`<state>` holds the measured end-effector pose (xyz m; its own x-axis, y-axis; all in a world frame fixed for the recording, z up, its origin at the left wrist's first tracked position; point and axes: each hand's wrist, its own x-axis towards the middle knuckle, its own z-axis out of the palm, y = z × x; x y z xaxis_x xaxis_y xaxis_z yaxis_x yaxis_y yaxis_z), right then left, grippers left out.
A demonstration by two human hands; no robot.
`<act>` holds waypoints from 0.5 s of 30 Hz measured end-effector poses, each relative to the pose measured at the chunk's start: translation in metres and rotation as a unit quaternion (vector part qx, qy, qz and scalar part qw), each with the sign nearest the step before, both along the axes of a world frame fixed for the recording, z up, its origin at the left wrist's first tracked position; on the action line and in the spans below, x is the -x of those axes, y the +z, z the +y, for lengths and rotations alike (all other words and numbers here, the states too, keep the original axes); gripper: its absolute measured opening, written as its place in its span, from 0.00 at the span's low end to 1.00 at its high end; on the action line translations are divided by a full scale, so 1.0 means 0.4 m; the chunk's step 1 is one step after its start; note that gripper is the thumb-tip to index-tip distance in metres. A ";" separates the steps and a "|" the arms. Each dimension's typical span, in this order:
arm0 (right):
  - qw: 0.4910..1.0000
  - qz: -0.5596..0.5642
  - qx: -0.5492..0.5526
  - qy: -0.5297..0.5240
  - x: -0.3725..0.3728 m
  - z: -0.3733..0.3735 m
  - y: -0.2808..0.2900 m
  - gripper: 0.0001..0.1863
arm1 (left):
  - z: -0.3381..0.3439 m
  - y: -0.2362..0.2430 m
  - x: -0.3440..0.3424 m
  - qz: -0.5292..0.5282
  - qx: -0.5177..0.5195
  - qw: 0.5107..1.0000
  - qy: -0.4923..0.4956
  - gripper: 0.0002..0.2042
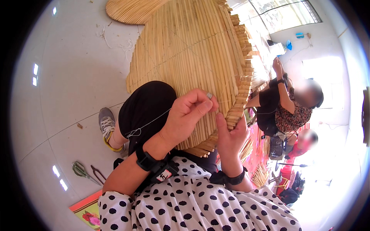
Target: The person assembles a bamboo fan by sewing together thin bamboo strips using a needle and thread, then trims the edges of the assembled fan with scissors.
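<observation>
A panel of pale straw stalks [185, 50], stitched in rows with a stepped rim, leans over my black-clad knee. My left hand [187, 119] is on its lower face, fingers curled and pinched, a grey metal band [209, 96] on one finger. A thin thread [153, 120] runs from behind this hand to a loop over the knee; what the fingertips hold is too small to make out. My right hand [231, 138] grips the panel's lower right edge, thumb in front and other fingers partly hidden behind.
Green-handled scissors [79, 170] and dark shears [98, 173] lie on the tiled floor [65, 96] at left, near a floral mat [86, 213]. Another straw piece [131, 9] is beyond the panel. Two other people [293, 109] [302, 146] sit at right among straw bundles [260, 175].
</observation>
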<state>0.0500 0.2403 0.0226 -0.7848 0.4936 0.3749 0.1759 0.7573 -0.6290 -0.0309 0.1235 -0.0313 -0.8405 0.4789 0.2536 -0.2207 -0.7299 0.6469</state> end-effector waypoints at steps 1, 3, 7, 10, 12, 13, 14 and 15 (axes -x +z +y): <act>1.000 -0.004 -0.013 -0.006 -0.002 0.005 -0.003 0.16 | 0.001 0.001 0.001 0.003 0.005 1.000 -0.001 0.06; 1.000 0.002 0.016 -0.006 0.005 -0.004 0.003 0.16 | 0.000 0.004 0.005 0.000 0.007 1.000 -0.001 0.06; 1.000 -0.007 0.027 0.004 0.010 -0.009 0.016 0.16 | -0.001 0.004 0.006 -0.005 -0.001 1.000 -0.004 0.06; 1.000 -0.009 0.000 -0.021 0.018 -0.010 0.016 0.15 | 0.003 0.006 0.005 -0.019 -0.035 0.999 0.000 0.04; 1.000 0.001 -0.004 -0.025 0.021 -0.020 0.021 0.14 | 0.002 0.003 0.004 -0.010 -0.022 1.000 0.000 0.04; 1.000 0.007 -0.006 -0.027 0.022 -0.025 0.024 0.13 | 0.001 0.003 0.004 -0.005 -0.015 1.000 0.000 0.04; 1.000 0.015 -0.006 -0.020 0.022 -0.026 0.023 0.12 | 0.001 0.002 0.003 -0.003 -0.016 1.000 0.000 0.05; 1.000 0.023 -0.005 -0.014 0.022 -0.027 0.022 0.12 | 0.002 0.001 0.002 -0.001 -0.017 1.000 0.000 0.05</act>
<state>0.0413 0.2296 0.0316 -0.7529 0.5105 0.4154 0.1679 0.7592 -0.6288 -0.0318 0.1242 -0.0309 -0.8415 0.4689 0.2681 -0.2215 -0.7523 0.6205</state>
